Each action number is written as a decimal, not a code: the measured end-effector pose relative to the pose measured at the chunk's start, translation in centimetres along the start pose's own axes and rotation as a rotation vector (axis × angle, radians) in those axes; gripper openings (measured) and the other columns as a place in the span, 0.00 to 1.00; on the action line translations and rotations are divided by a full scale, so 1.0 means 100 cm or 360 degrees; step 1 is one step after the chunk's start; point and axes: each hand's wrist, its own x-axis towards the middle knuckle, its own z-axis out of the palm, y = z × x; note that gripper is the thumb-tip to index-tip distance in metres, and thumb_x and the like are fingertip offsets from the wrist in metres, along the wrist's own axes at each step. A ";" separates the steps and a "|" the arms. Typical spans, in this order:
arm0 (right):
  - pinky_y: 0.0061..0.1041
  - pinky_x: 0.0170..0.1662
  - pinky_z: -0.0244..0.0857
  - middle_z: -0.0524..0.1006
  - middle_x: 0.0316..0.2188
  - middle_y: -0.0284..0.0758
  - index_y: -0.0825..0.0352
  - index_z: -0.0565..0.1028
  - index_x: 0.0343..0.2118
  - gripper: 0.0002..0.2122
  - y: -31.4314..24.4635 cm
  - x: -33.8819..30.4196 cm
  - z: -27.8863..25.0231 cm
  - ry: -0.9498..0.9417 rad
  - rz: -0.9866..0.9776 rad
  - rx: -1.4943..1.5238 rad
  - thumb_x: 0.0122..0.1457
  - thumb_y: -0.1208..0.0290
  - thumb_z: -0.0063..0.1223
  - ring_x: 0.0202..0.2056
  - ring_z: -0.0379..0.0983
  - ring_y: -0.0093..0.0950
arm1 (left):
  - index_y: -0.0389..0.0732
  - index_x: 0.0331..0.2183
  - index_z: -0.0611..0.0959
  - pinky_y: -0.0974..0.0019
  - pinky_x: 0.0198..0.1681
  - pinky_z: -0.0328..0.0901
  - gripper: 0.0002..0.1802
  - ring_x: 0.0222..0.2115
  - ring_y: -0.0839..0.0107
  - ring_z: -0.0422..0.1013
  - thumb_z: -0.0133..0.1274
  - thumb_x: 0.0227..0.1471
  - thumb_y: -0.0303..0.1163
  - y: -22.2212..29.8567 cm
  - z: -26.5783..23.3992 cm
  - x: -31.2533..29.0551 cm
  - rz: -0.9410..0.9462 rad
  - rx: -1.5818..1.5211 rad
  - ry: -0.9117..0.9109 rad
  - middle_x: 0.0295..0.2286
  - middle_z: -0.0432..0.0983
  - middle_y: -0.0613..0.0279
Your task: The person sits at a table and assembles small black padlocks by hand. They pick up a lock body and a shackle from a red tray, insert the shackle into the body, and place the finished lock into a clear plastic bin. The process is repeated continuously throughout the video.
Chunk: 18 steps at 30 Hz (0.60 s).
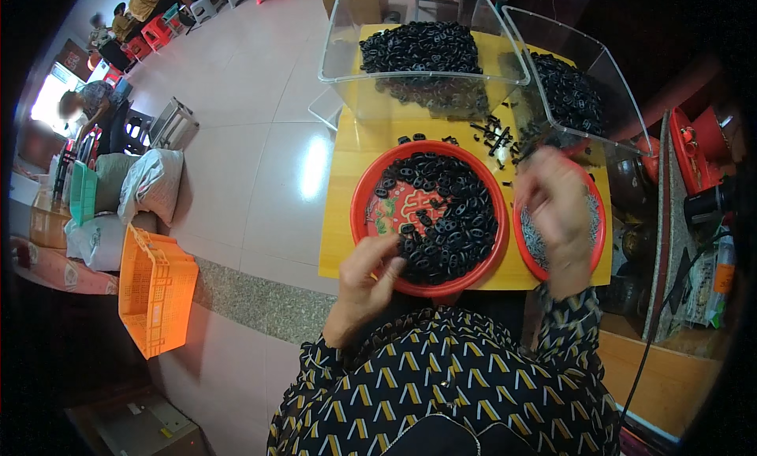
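Note:
A round red tray [501, 233] holds many small black oval plastic pieces with two holes [455, 237], and part of its printed bottom shows. My left hand [364, 278] is at the tray's near left rim with fingers curled toward the thumb. Black pieces lie right by its fingertips, and what they pinch is too small to make out. My right hand [555, 207] is above a smaller red tray [602, 247] of small grey metal parts [538, 245]. Motion smears its fingers, so whether they hold anything does not show.
Two clear plastic bins [426, 79] [631, 146] of black pieces stand at the back of the yellow table [341, 211]. Loose black parts [498, 136] lie between bins and trays. An orange crate [158, 294] and sacks [154, 184] stand left. Other people [98, 113] are farther off.

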 end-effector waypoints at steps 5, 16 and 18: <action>0.18 0.28 0.66 0.71 0.22 0.34 0.73 0.70 0.32 0.08 -0.024 0.029 -0.010 0.0358 -0.0213 -0.0099 0.56 0.72 0.43 0.23 0.69 0.21 | 0.34 0.32 0.76 0.65 0.31 0.63 0.15 0.29 0.60 0.68 0.53 0.35 0.17 -0.023 -0.018 0.010 0.0142 0.0617 0.0319 0.30 0.70 0.53; 0.31 0.34 0.60 0.70 0.24 0.39 0.67 0.73 0.27 0.05 0.087 0.003 0.039 -0.0428 -0.0826 -0.2258 0.44 0.78 0.48 0.29 0.65 0.37 | 0.42 0.20 0.79 0.63 0.31 0.58 0.07 0.30 0.64 0.63 0.53 0.34 0.35 -0.029 -0.020 0.050 0.0421 0.1507 -0.0475 0.23 0.67 0.62; 0.30 0.34 0.61 0.69 0.25 0.37 0.65 0.73 0.28 0.08 0.095 0.005 0.049 -0.0505 -0.0870 -0.2393 0.43 0.78 0.47 0.30 0.64 0.36 | 0.42 0.20 0.79 0.63 0.32 0.58 0.07 0.31 0.66 0.64 0.51 0.37 0.35 -0.029 -0.023 0.057 0.0428 0.1591 -0.0727 0.25 0.68 0.62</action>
